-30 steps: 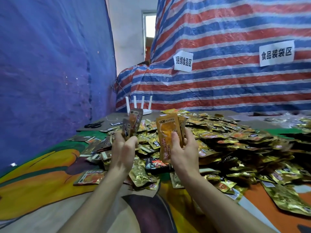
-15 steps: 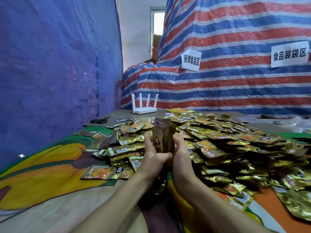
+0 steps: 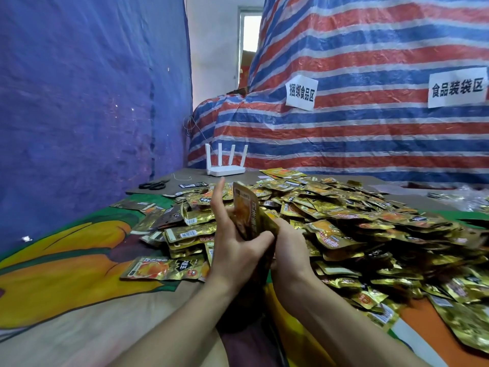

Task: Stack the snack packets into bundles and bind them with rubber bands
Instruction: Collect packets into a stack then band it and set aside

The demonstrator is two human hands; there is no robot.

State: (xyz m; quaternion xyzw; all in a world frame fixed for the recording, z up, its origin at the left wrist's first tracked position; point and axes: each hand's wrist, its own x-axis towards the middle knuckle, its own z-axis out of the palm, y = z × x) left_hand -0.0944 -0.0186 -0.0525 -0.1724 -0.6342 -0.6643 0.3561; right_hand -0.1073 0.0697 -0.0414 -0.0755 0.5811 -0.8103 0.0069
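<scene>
held stack [image 3: 244, 213] frame center, long axis upright | left hand [image 3: 232, 247] clamped on left side, index up | right hand [image 3: 289, 250] gripping lower edge | loose pile [image 3: 370, 221] right, nearer right hand

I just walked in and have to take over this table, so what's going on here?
A person is gathering gold snack packets into a bundle. The left hand and right hand both grip a small stack of packets, held upright on edge in front of them. No rubber band shows on it yet. A big heap of loose packets lies spread out to the right and beyond. Scissors and a white router sit at the far edge.
</scene>
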